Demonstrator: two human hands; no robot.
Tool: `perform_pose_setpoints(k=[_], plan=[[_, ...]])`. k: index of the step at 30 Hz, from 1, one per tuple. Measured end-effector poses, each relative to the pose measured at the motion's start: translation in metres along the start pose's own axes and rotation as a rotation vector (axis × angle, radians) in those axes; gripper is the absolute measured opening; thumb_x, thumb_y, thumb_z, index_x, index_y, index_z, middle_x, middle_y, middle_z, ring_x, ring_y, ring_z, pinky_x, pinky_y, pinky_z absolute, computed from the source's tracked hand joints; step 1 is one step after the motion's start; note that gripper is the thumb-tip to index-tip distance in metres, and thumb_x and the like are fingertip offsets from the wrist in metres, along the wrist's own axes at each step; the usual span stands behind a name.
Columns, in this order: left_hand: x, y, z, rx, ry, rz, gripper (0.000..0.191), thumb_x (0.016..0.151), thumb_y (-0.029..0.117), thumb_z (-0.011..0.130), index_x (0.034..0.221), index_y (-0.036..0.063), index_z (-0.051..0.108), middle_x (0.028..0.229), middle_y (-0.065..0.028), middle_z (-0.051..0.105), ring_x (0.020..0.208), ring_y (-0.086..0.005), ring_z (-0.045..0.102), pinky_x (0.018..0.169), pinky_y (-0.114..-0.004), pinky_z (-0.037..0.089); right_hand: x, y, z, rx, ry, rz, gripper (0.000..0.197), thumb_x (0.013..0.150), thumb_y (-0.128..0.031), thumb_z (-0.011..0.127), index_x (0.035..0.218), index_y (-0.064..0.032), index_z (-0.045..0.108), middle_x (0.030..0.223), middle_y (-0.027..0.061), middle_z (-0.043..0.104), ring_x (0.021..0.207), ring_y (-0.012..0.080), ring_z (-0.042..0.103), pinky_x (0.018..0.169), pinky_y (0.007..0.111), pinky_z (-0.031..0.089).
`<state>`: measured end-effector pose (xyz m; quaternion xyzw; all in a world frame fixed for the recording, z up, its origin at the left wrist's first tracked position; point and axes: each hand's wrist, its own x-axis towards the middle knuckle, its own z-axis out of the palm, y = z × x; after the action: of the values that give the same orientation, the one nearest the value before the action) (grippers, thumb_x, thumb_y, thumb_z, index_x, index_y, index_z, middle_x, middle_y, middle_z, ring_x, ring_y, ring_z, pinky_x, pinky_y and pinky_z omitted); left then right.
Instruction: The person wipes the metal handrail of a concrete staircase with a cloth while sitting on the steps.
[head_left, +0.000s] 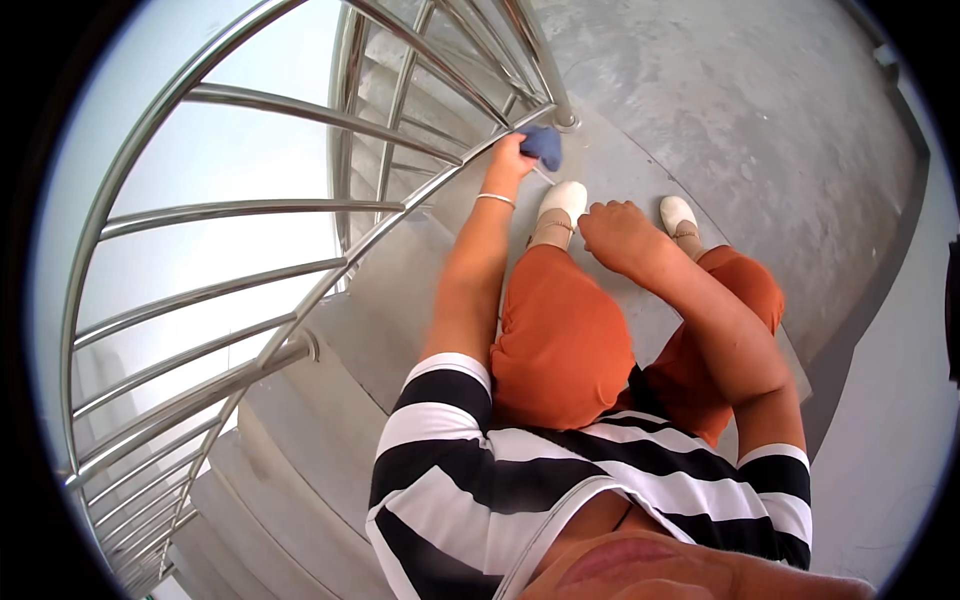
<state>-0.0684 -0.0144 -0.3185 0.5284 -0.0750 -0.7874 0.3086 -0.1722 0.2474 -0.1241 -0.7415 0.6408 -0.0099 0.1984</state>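
My left hand (511, 154) grips a blue cloth (543, 147) at the lower rail of a stainless steel railing (435, 184), near the foot of a post. The cloth hangs from my fingers over the grey floor, close to the toe of one white shoe (564, 198). A thin pale strip shows just below the cloth; what it is cannot be made out. My right hand (616, 231) is held between my two shoes with its fingers curled in and its back to the camera. Nothing shows in it, though its palm is hidden.
Grey stairs (277, 442) go off at the lower left beside the railing, and more steps (375, 120) show behind the bars at the top. A wall (885, 420) with a dark skirting runs along the right. My knees in orange trousers (562, 337) are bent before me.
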Motion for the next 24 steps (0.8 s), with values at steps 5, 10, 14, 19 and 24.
perform_pose_setpoints(k=[5,10,14,19,24], plan=[[-0.008,-0.003,0.039,-0.046,0.081,0.272,0.023,0.085,0.002,0.048,0.108,0.0027,0.051,0.107,-0.0146,0.056,0.093,-0.0303,0.058,0.075,-0.044,0.052,0.003,-0.001,0.003,-0.038,0.061,0.000,0.011,0.076,-0.015,0.064,0.078,-0.0042,0.063,0.082,0.0124,0.063,0.079,0.0280,0.063,0.069,0.040,0.050],[-0.017,0.067,0.024,0.044,0.080,0.009,0.024,0.082,0.004,0.055,0.105,0.0044,0.051,0.103,-0.0138,0.055,0.092,-0.0297,0.058,0.073,-0.047,0.050,0.009,-0.011,-0.012,-0.019,0.021,-0.019,0.010,0.075,-0.013,0.063,0.077,-0.0036,0.067,0.082,0.0154,0.067,0.078,0.0294,0.067,0.064,0.039,0.053],[-0.097,0.101,0.094,0.272,0.156,0.049,0.022,0.084,0.011,0.055,0.106,0.0047,0.053,0.105,-0.0111,0.059,0.091,-0.0271,0.059,0.074,-0.048,0.050,0.014,0.002,-0.010,0.019,0.111,0.044,0.012,0.072,-0.012,0.065,0.078,-0.0034,0.068,0.083,0.0168,0.068,0.078,0.0296,0.068,0.063,0.040,0.054],[-0.224,0.170,0.130,0.288,-0.069,0.239,0.018,0.085,0.012,0.051,0.097,0.0014,0.058,0.101,-0.0128,0.064,0.092,-0.0273,0.063,0.085,-0.047,0.050,0.025,-0.002,-0.024,0.057,0.048,0.043,0.017,0.070,-0.015,0.069,0.083,-0.0033,0.069,0.086,0.0160,0.068,0.082,0.0299,0.067,0.067,0.039,0.054],[-0.351,0.212,0.157,0.166,-0.358,0.661,0.017,0.083,0.007,0.046,0.093,-0.0036,0.055,0.096,-0.0167,0.062,0.090,-0.0305,0.062,0.087,-0.049,0.049,0.027,0.001,-0.034,0.085,-0.025,0.030,0.018,0.077,-0.007,0.057,0.089,-0.0045,0.070,0.097,0.0147,0.068,0.090,0.0298,0.067,0.073,0.040,0.053]])
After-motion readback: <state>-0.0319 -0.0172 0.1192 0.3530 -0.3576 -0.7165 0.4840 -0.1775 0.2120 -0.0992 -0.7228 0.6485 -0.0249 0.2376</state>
